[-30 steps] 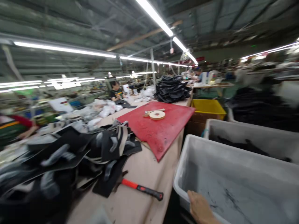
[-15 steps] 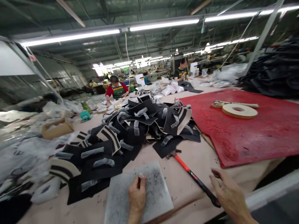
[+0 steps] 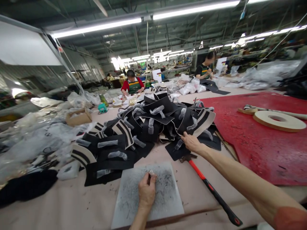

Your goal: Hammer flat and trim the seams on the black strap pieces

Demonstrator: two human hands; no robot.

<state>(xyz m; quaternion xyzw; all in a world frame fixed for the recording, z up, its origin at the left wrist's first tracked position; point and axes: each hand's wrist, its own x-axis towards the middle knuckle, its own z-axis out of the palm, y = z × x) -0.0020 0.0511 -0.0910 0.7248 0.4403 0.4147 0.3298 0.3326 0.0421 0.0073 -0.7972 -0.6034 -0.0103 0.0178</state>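
Observation:
My left hand rests on a scuffed grey slab near the table's front edge, fingers pinched round a small silvery tool whose tip pokes out. My right hand reaches forward to the pile of black and cream-striped shoe pieces, its fingers on a black piece at the pile's near right edge. Just below that hand lies a hammer with a red and black handle, head towards the pile.
A red cutting mat covers the table's right side, carrying a tape roll. Plastic bags and a cardboard box crowd the left. Two other people work at the far end of the table.
My view swung left from the grey bins to the table. My right hand rose from near the hammer handle and reached into the pile. My left hand stayed on the slab.

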